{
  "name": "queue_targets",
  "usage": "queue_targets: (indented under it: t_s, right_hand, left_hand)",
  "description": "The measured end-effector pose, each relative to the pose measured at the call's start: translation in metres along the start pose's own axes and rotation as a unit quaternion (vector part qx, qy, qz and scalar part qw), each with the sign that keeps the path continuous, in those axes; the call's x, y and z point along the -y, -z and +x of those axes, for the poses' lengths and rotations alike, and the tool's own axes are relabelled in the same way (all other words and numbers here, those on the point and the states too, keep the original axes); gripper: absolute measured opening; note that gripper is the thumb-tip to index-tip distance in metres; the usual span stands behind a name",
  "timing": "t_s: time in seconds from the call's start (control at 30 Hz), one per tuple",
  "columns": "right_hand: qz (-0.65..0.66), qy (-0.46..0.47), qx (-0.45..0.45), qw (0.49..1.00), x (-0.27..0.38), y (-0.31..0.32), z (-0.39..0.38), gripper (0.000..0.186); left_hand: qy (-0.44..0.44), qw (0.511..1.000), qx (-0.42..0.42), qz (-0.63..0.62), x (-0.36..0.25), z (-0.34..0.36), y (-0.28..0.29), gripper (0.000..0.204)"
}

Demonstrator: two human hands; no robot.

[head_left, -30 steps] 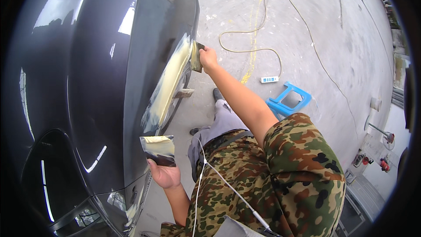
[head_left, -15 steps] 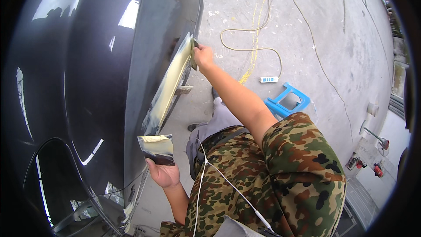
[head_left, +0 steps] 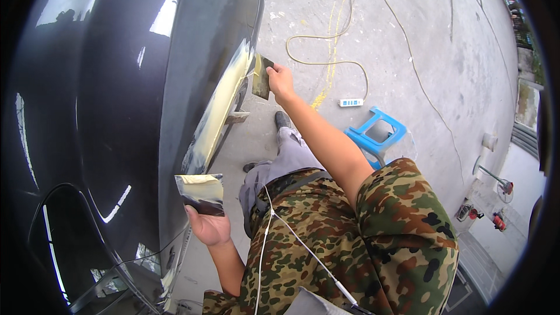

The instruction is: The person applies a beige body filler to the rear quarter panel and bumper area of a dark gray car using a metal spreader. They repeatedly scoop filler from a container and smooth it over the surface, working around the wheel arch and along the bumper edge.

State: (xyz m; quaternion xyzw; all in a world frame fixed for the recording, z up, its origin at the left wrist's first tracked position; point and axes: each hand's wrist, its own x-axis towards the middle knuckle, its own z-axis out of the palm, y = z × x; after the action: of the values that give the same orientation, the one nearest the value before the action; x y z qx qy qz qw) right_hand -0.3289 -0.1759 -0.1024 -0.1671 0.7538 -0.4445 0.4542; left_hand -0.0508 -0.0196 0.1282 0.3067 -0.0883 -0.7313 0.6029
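My right hand pinches a thin putty spreader whose face carries some yellow filler. The spreader stands a little off the dark grey car body, apart from its side. Along that lower edge runs a long smear of pale yellow filler, streaked and thin at its borders. Nearer to me, my left hand grips a flat mixing plate from below. A thick ridge of filler lies along the plate's far edge, with thinner smears across the rest.
A blue plastic stool stands on the concrete floor to my right, near a white power strip with its cable looping away. My shoe is beside the car. A fan-like stand is at the far right.
My right hand has drawn the spreader away from the filler edge, to the right and slightly nearer. My left hand still holds the plate, as the whole view has shifted slightly.
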Motion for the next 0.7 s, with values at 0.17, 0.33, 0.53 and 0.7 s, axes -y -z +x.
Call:
queue_targets:
  t_s: [0.17, 0.33, 0.53, 0.7]
  right_hand:
    - [0.004, 0.021, -0.030, 0.999, -0.013, -0.030, 0.036, 0.024]
    - [0.037, 0.032, -0.011, 0.999, -0.019, -0.054, 0.046, 0.034]
    - [0.090, 0.016, 0.031, 0.995, -0.011, -0.056, 0.035, 0.049]
    - [0.112, 0.022, 0.047, 0.992, -0.003, -0.055, 0.013, 0.053]
  left_hand:
    - [-0.007, 1.000, -0.001, -0.010, 0.002, -0.006, -0.001, 0.050]
    - [-0.022, 1.000, -0.005, -0.017, -0.002, -0.012, 0.003, 0.048]
    - [-0.022, 0.999, -0.004, -0.031, -0.007, -0.017, 0.015, 0.049]
    - [-0.018, 0.999, -0.002, -0.028, -0.013, -0.024, 0.026, 0.050]
